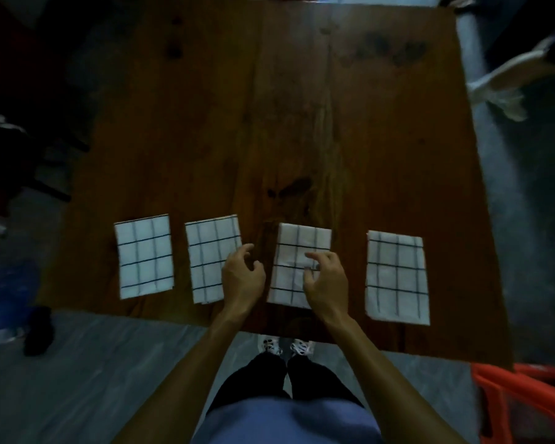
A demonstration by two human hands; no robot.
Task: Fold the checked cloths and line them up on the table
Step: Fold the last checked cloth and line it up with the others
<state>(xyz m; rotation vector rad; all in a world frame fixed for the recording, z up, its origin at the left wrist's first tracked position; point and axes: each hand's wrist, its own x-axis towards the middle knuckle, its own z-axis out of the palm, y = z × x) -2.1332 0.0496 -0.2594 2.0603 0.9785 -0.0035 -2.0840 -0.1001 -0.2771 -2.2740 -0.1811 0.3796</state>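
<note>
Several folded white cloths with black checks lie in a row near the front edge of the brown wooden table (302, 107): one at far left (144, 256), a second (210, 251), a third (293, 251) and one at far right (397, 277). My left hand (242, 277) hovers with loosely curled fingers over the gap between the second and third cloths, covering the second cloth's right edge and holding nothing. My right hand (327, 282) is over the right half of the third cloth, fingers loosely curled; whether it touches the cloth I cannot tell.
An orange plastic crate or stool (523, 402) stands at the lower right beside the table. A white bundle (507, 84) lies on the floor at the right. Dark clutter sits to the left of the table. My shoes (285, 346) show below the table's front edge.
</note>
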